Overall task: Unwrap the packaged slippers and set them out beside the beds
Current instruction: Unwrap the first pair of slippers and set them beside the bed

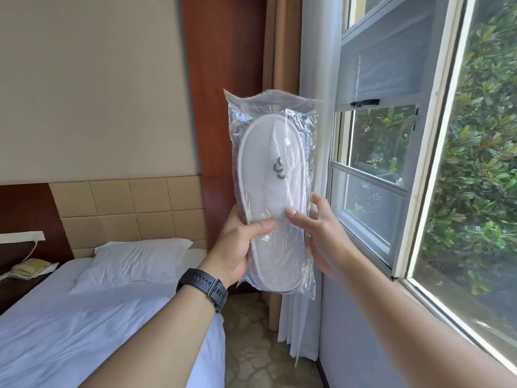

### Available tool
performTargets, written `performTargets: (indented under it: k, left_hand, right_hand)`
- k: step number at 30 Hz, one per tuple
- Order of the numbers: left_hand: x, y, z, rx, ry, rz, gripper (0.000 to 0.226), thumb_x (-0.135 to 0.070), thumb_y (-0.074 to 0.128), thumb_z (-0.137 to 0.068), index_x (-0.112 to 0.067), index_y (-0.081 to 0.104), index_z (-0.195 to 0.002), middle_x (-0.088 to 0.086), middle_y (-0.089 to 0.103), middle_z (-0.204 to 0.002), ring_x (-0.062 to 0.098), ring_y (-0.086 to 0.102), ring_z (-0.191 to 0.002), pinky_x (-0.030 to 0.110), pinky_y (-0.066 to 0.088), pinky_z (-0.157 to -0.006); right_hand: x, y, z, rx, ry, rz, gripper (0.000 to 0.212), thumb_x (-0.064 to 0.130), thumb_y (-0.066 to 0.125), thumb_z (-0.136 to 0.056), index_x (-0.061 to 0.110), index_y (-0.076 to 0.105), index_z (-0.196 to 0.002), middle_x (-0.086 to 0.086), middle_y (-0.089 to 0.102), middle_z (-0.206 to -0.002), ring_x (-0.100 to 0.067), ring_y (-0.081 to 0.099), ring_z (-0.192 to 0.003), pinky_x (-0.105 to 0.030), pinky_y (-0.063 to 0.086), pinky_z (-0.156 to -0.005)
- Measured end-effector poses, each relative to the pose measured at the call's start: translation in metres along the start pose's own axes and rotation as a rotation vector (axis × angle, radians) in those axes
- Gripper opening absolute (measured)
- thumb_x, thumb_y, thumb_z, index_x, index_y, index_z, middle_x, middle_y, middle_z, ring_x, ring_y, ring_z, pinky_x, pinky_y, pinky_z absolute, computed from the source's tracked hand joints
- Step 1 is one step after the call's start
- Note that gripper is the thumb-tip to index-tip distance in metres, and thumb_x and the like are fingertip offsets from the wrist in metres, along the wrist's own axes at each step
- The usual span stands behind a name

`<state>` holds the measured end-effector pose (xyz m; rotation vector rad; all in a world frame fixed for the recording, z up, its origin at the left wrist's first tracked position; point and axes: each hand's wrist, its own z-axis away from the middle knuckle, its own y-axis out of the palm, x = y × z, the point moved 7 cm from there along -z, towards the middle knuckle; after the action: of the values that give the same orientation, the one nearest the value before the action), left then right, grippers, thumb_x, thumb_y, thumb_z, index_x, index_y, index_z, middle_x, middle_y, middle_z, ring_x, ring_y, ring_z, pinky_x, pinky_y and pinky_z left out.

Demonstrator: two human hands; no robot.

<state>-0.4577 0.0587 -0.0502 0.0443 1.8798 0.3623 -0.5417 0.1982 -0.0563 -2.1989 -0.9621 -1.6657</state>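
Bed (84,317) sits low left, w/ pillow. Left hand (237,245) is curled round the pkg's lower left edge, thumb pressed on front. Packaged slippers (275,191) held upright mid-air betw. both hands, near window; wrap looks intact. Probably light, soft, thin crinkly film, slick. Best tear point: loose flap up top. Right hand (316,233) half-open, fingertips on right edge, steadying.
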Motion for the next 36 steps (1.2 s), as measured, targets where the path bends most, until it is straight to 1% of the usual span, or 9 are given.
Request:
performTargets:
  k: [1, 2, 4, 6, 9, 11, 20, 27, 36]
  left_hand:
    - [0.009, 0.0, -0.006, -0.008, -0.012, 0.0, 0.06, -0.004, 0.072, -0.087, -0.003, 0.059, -0.146, 0.021, 0.073, -0.137, 0.036, 0.071, -0.127, 0.048, 0.055, -0.109]
    - [0.018, 0.0, -0.012, -0.019, -0.023, -0.001, 0.062, -0.004, 0.072, -0.086, -0.002, 0.059, -0.146, 0.022, 0.073, -0.136, 0.037, 0.071, -0.127, 0.05, 0.054, -0.111]
    - [0.041, 0.0, -0.022, -0.053, -0.042, -0.007, 0.063, -0.004, 0.073, -0.084, -0.001, 0.059, -0.145, 0.024, 0.073, -0.135, 0.038, 0.071, -0.126, 0.055, 0.051, -0.114]
    - [0.068, -0.001, -0.03, -0.097, -0.062, 0.001, 0.063, -0.003, 0.072, -0.084, 0.0, 0.059, -0.145, 0.024, 0.072, -0.135, 0.04, 0.07, -0.127, 0.058, 0.048, -0.116]
    - [0.113, -0.008, -0.038, -0.137, -0.088, 0.01, 0.063, -0.003, 0.072, -0.084, -0.001, 0.059, -0.146, 0.024, 0.072, -0.135, 0.041, 0.07, -0.127, 0.059, 0.048, -0.116]
    - [0.146, -0.016, -0.04, -0.15, -0.108, 0.009, 0.064, -0.004, 0.073, -0.084, -0.002, 0.058, -0.146, 0.023, 0.073, -0.135, 0.04, 0.07, -0.127, 0.06, 0.048, -0.116]
    - [0.33, -0.07, -0.025, -0.172, -0.234, 0.076, 0.067, -0.003, 0.075, -0.086, -0.008, 0.055, -0.15, 0.022, 0.071, -0.139, 0.041, 0.068, -0.129, 0.061, 0.049, -0.114]
    - [0.482, -0.129, 0.009, -0.201, -0.299, 0.09, 0.066, -0.004, 0.076, -0.085, -0.009, 0.056, -0.148, 0.02, 0.074, -0.135, 0.038, 0.072, -0.125, 0.056, 0.055, -0.109]
    - [0.724, -0.204, 0.086, -0.218, -0.414, 0.136, 0.06, -0.003, 0.078, -0.084, -0.013, 0.064, -0.141, 0.018, 0.076, -0.132, 0.037, 0.074, -0.121, 0.049, 0.061, -0.1]
  right_hand:
    - [-0.008, -0.007, -0.006, 0.004, 0.005, -0.008, 0.11, 0.034, 0.091, -0.077, 0.035, 0.022, -0.163, 0.008, 0.053, -0.128, -0.004, 0.079, -0.098, -0.031, 0.066, -0.074]
    - [-0.017, -0.014, -0.01, 0.004, 0.016, -0.013, 0.104, 0.032, 0.089, -0.079, 0.034, 0.027, -0.162, 0.006, 0.058, -0.125, -0.006, 0.079, -0.099, -0.034, 0.066, -0.075]
    - [-0.036, -0.028, -0.017, -0.007, 0.05, -0.032, 0.09, 0.032, 0.089, -0.08, 0.03, 0.038, -0.154, -0.006, 0.065, -0.135, -0.021, 0.076, -0.116, -0.049, 0.064, -0.093]
    - [-0.057, -0.044, -0.024, -0.017, 0.084, -0.047, 0.085, 0.036, 0.09, -0.078, 0.03, 0.043, -0.149, -0.009, 0.059, -0.147, -0.027, 0.068, -0.129, -0.059, 0.055, -0.107]
    - [-0.097, -0.066, -0.03, 0.005, 0.109, -0.056, 0.073, 0.031, 0.089, -0.083, 0.028, 0.049, -0.144, -0.01, 0.068, -0.14, -0.031, 0.072, -0.123, -0.062, 0.056, -0.104]
    - [-0.129, -0.081, -0.028, -0.005, 0.139, -0.064, 0.076, 0.03, 0.088, -0.085, 0.026, 0.046, -0.148, -0.012, 0.068, -0.141, -0.033, 0.073, -0.121, -0.064, 0.057, -0.101]
    - [-0.305, -0.136, 0.002, -0.037, 0.253, -0.072, 0.069, 0.023, 0.085, -0.088, 0.019, 0.047, -0.146, -0.013, 0.075, -0.131, -0.036, 0.076, -0.114, -0.055, 0.063, -0.092]
    - [-0.458, -0.163, 0.045, -0.082, 0.33, -0.06, 0.064, 0.019, 0.082, -0.093, 0.02, 0.046, -0.147, -0.012, 0.075, -0.131, -0.034, 0.077, -0.112, -0.047, 0.065, -0.086]
    - [-0.693, -0.218, 0.133, -0.135, 0.483, 0.01, 0.074, 0.023, 0.087, -0.084, 0.02, 0.046, -0.145, -0.009, 0.075, -0.132, -0.031, 0.077, -0.114, -0.053, 0.059, -0.099]
